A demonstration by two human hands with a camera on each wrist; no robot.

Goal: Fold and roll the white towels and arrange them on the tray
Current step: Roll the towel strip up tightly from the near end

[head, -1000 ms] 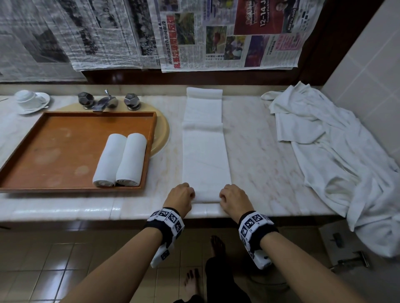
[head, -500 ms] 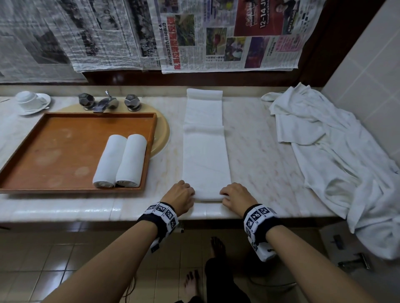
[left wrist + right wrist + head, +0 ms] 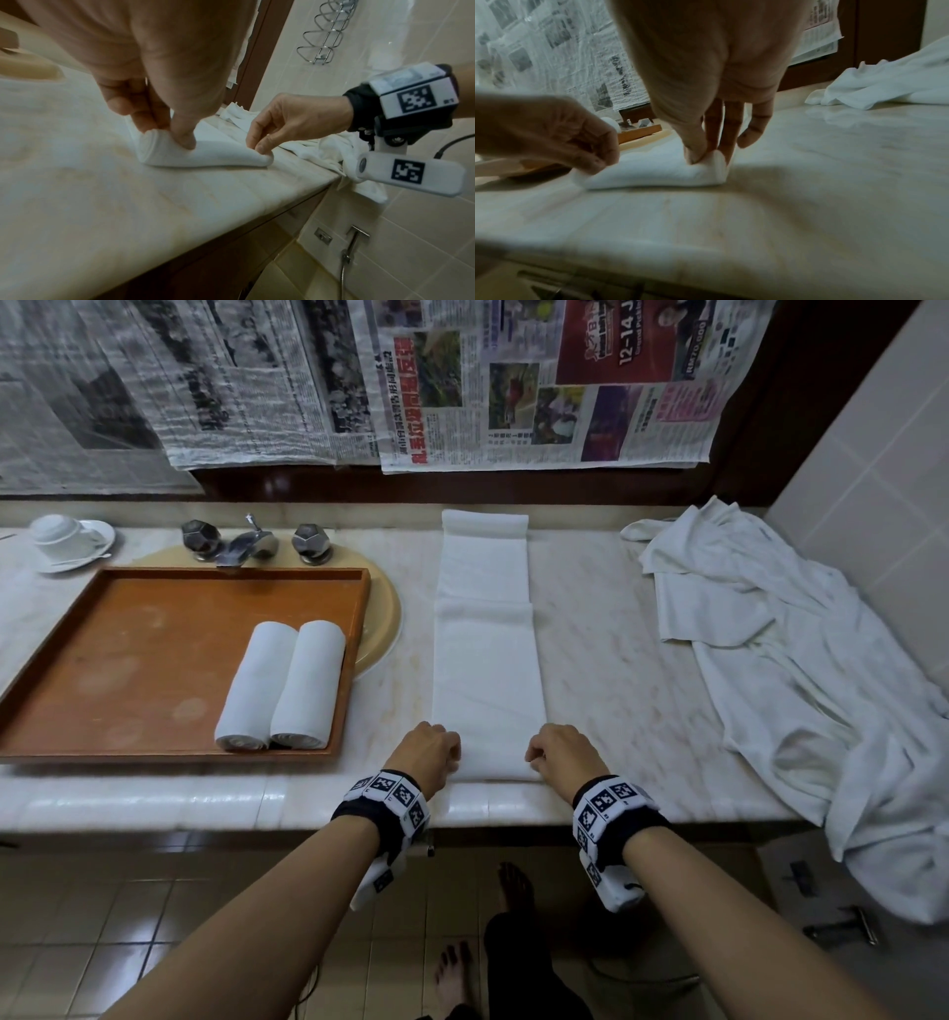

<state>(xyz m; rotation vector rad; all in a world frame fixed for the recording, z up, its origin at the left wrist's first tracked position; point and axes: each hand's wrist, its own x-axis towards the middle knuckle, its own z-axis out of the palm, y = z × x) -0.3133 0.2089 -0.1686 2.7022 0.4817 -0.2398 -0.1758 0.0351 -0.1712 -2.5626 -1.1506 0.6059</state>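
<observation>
Head | left hand [image 3: 430, 752], right hand [image 3: 560, 755] pinch towel [image 3: 488, 670] near-edge corners

Head view: fingertips of left hand [image 3: 430, 752] and right hand [image 3: 560, 755] hidden behind knuckles; grip on folded towel [image 3: 487, 660] unseen there. Towel pile [image 3: 801, 670] cut off by right edge. Tray [image 3: 31, 690] left corner cut off by left edge. Newspaper [image 3: 539, 382] print mostly too small to read. Right wrist view: left hand [image 3: 552, 132] blurred, cut by left edge; tray [image 3: 639, 132] mostly hidden behind it.
</observation>
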